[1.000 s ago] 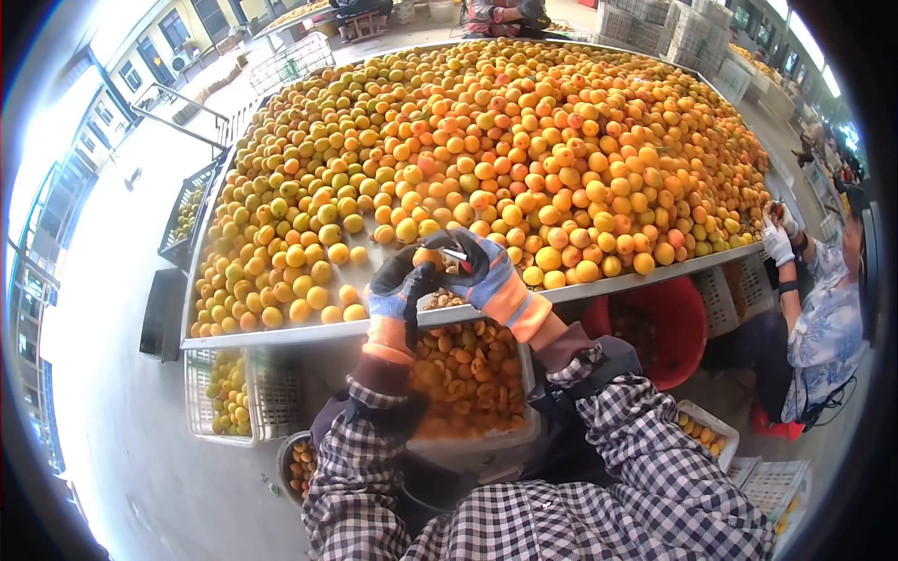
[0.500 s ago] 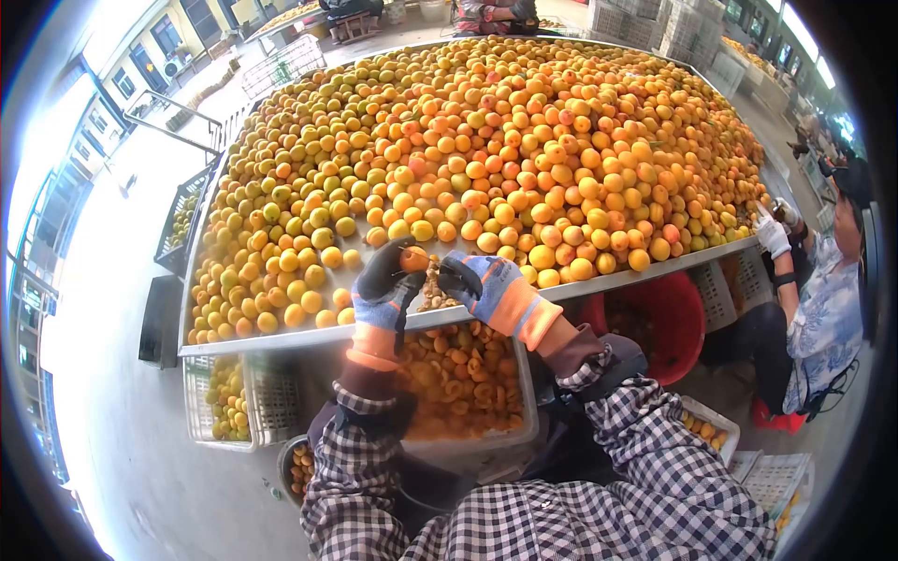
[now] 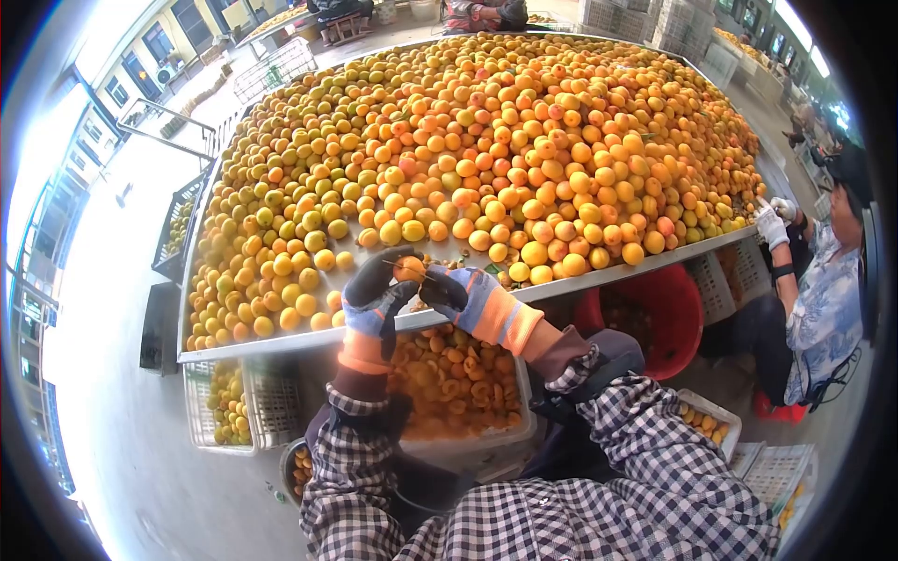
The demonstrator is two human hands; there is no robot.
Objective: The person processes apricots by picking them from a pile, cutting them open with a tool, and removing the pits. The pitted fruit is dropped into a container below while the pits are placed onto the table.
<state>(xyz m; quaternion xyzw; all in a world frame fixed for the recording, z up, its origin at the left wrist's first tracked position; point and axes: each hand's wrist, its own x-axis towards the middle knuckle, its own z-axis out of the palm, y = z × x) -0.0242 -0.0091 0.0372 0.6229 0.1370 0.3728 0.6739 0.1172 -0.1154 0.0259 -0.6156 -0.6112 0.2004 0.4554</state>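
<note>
Fingers of your left hand are clenched round one apricot, held up just above the near edge of the worktop. Your right hand sits just beside it, its fingers curled in tight with the thumb towards the fruit. A thin sliver shows between them, too small to name. Both of your hands wear gloves with orange cuffs.

Beyond your hands, the heap of apricots covers nearly the whole worktop, far too many to count. One bare strip of metal runs along the near edge.

Under the edge, directly below your hands, stands one pale crate filled with cut apricot halves. To its right is one red tub. On your left, one white mesh crate holds whole fruit.

One co-worker sits at the right end of the worktop, with one white-gloved hand raised to its edge.
</note>
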